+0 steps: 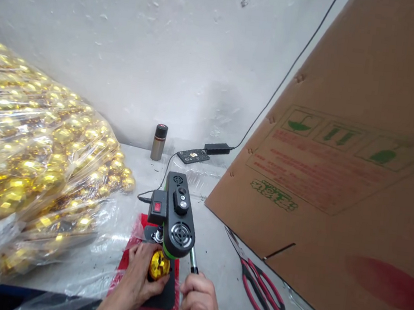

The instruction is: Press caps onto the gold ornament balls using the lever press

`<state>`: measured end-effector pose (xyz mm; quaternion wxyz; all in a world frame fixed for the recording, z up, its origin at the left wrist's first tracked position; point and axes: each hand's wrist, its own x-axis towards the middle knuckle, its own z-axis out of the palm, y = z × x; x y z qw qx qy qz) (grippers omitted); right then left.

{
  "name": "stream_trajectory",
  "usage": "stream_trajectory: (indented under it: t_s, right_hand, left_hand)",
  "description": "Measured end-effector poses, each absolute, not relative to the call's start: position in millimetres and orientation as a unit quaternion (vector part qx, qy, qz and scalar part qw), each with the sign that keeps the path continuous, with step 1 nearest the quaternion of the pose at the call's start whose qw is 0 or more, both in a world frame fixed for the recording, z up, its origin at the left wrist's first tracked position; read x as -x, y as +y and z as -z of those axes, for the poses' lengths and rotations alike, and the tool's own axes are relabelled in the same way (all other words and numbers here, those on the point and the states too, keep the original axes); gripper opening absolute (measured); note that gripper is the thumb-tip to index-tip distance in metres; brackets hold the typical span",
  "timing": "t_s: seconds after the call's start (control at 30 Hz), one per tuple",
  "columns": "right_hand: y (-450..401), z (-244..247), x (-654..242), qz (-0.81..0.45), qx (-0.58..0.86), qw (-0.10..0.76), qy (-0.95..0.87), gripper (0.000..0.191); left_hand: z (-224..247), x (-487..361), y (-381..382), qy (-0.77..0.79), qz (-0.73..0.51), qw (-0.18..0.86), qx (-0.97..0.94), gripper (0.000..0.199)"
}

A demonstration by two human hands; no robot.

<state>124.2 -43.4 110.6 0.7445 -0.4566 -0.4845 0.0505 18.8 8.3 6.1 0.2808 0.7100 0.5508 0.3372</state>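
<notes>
A shiny gold ball is in my left hand, with the fingers curled around its left side and the thumb at its lower edge. The ball is under the front end of a black press-like device with a red switch on its side box. My right hand is closed at the end of a metal lever with a black tip, which sticks out from the device's right side. The device stands on a dark base over a red sheet.
At the left, a clear plastic bag bulges with gold balls. Red-and-black scissors lie right of the device, beside a large cardboard box. Behind stand a bottle, a phone-like item and a black adapter with a cable.
</notes>
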Motion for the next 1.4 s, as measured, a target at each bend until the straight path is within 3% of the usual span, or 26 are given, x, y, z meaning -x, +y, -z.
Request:
stream_trajectory:
  t_s: [0.37, 0.57, 1.23, 1.4]
  right_hand:
    - [-32.5, -107.1, -131.8, 0.048, 0.416, 0.725, -0.546, 0.050]
    - [-33.6, -101.6, -121.8, 0.002, 0.443, 0.757, -0.480, 0.050]
    - [-20.5, -45.2, -132.0, 0.076, 0.384, 0.733, -0.556, 0.048]
    - [-31.4, -69.4, -125.1, 0.016, 0.422, 0.745, -0.516, 0.046]
  left_hand:
    - [2.0, -21.5, 6.1, 0.552, -0.340, 0.281, -0.708, 0.043]
    - [4.8, -20.8, 7.4, 0.549, -0.336, 0.279, -0.712, 0.043]
    - [8.6, -22.9, 8.8, 0.550, -0.347, 0.272, -0.710, 0.043]
    - [8.5, -22.5, 13.5, 0.548, -0.351, 0.265, -0.711, 0.046]
